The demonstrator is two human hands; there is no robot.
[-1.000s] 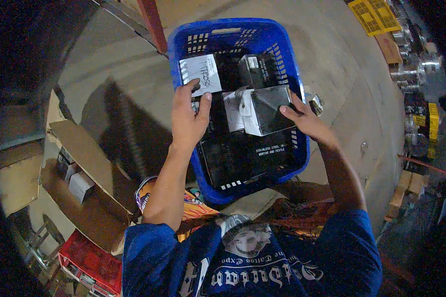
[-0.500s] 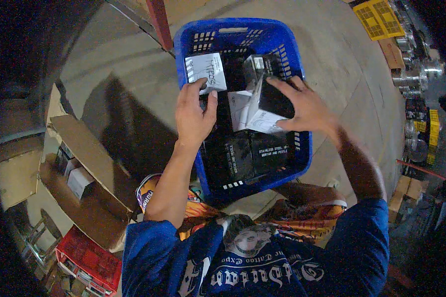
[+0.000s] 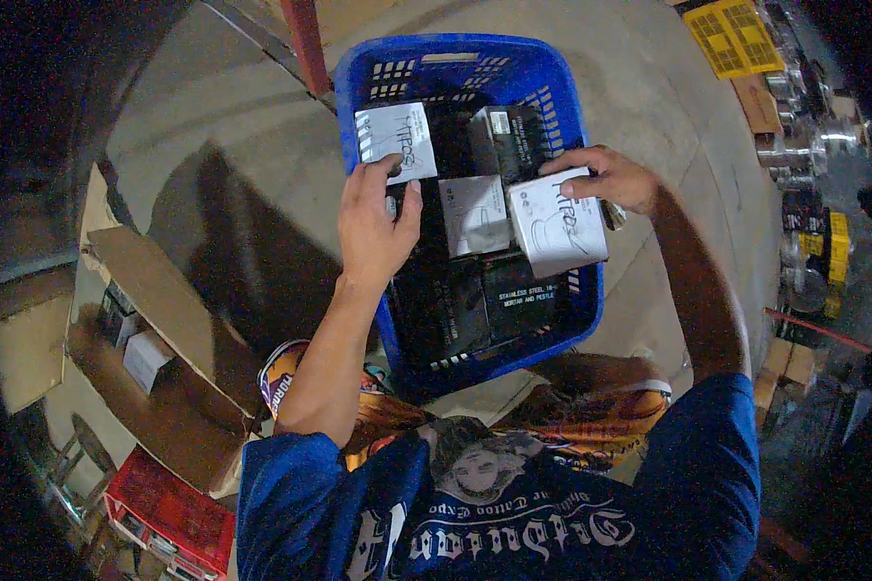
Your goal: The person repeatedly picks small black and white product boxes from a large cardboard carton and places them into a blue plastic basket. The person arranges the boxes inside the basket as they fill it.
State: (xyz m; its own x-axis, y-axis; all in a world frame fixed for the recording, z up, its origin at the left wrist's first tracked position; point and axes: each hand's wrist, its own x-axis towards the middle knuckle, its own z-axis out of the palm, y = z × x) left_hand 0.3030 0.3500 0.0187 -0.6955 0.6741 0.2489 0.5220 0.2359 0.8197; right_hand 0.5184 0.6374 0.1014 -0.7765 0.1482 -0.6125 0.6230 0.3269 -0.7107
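Note:
A blue plastic basket (image 3: 351,87) in front of me holds several small boxes. At its left side my left hand (image 3: 378,218) grips the near edge of a white box (image 3: 382,131) with handwriting on its face. My right hand (image 3: 610,181) holds another white cardboard box (image 3: 560,228) by its far edge, over the basket's right side, thumb on the marked face. Between them lies a third white box (image 3: 474,218). A dark box with a pale side (image 3: 499,145) stands beyond it. Black boxes (image 3: 521,295) with light print fill the near end.
An open brown carton (image 3: 169,276) at the left has small boxes inside, with a red crate (image 3: 169,508) below it. A red post (image 3: 305,44) stands beyond the basket. Along the right are shiny metal wares (image 3: 789,155), a yellow crate (image 3: 734,39) and brown cartons (image 3: 789,363).
My right hand has turned its white box so the marked face shows, moving it slightly right and nearer, off the middle white box. My left hand stays at its box.

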